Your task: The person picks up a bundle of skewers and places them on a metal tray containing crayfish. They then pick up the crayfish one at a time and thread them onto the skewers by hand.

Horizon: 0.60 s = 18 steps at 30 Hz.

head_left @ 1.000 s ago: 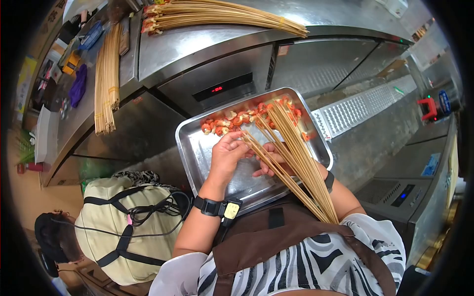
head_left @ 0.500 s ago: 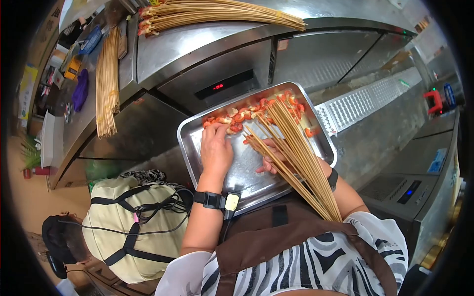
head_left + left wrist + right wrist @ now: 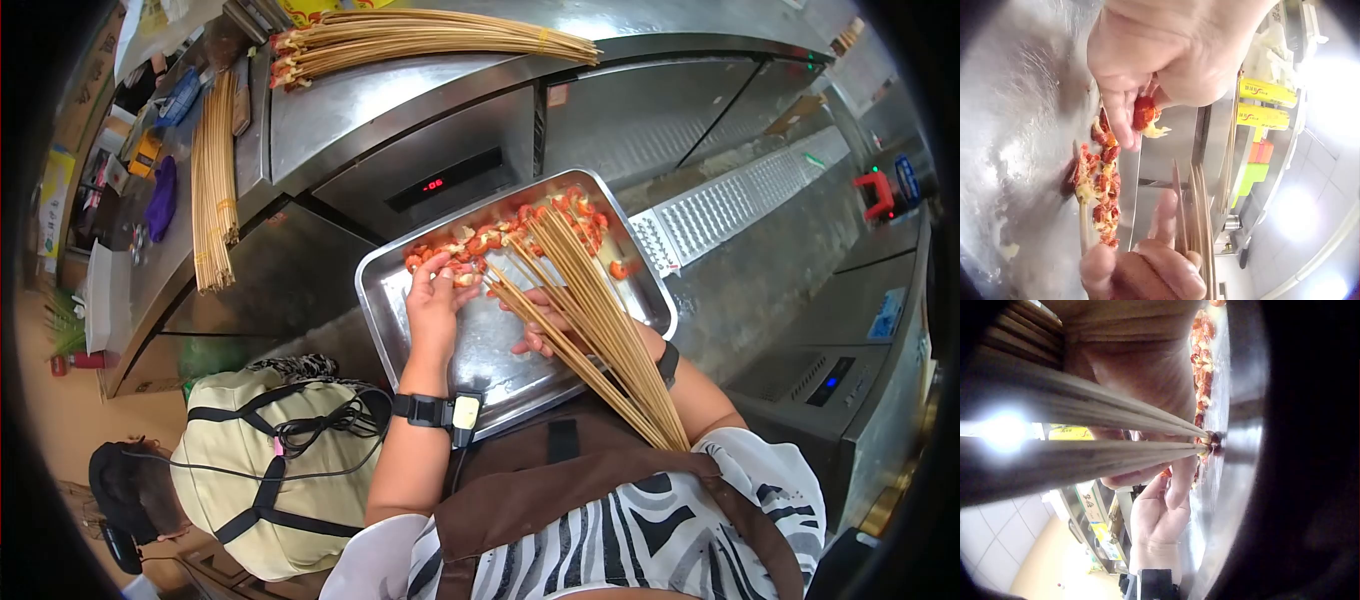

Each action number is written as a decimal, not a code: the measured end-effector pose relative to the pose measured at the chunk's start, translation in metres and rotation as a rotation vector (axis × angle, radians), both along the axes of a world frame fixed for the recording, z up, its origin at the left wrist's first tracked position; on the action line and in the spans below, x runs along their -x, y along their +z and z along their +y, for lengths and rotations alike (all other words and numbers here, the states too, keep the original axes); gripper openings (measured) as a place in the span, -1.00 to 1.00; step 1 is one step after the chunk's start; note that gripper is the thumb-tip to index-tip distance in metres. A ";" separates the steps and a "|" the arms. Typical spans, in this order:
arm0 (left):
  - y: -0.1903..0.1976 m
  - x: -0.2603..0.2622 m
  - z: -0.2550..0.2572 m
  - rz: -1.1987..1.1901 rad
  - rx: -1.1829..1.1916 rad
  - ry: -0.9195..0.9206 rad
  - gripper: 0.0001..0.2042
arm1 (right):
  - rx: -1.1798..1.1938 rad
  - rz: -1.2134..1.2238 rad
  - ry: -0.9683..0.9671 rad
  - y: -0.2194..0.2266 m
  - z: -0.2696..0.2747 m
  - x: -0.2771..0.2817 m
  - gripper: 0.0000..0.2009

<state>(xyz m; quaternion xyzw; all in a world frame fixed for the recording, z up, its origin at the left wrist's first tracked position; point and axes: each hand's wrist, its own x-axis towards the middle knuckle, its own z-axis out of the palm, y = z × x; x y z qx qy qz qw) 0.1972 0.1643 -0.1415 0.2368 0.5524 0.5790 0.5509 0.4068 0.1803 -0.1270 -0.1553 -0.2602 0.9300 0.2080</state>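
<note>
My left hand (image 3: 434,305) is over the left part of a steel tray (image 3: 372,300), pinching one red crayfish tail (image 3: 1146,114) between thumb and fingers. A fan of bamboo skewers (image 3: 610,320) is gripped in my right hand (image 3: 545,318), long ends running back toward the apron. One skewer (image 3: 1084,228) in the left wrist view carries red and white crayfish meat (image 3: 1087,175) at its tip. Loose crayfish tails (image 3: 485,240) line the tray's far side. In the right wrist view the skewers hide part of the right palm.
Loaded skewers (image 3: 430,45) lie on the steel counter (image 3: 330,125) ahead. A bundle of plain skewers (image 3: 213,190) rests at its left end, beside a purple cloth (image 3: 161,198). Another person (image 3: 270,450) is close on the left. A perforated metal strip (image 3: 740,215) lies on the floor at right.
The left hand moved from beside the skewer tips to the crayfish tails at the tray's far left, then drew back slightly with one tail. The right hand kept its grip on the skewers.
</note>
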 end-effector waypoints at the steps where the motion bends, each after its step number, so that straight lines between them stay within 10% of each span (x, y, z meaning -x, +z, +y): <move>1: 0.000 -0.002 -0.002 -0.004 0.002 0.001 -0.75 | -0.005 -0.005 0.011 0.000 0.000 0.001 -0.45; 4: 0.001 -0.005 -0.006 -0.393 -0.126 -0.132 -0.74 | -0.059 -0.037 0.018 -0.006 -0.002 0.001 -0.47; 18: -0.008 -0.010 -0.002 -0.244 -0.240 -0.153 -0.81 | -0.110 -0.100 -0.002 -0.008 -0.003 0.003 -0.46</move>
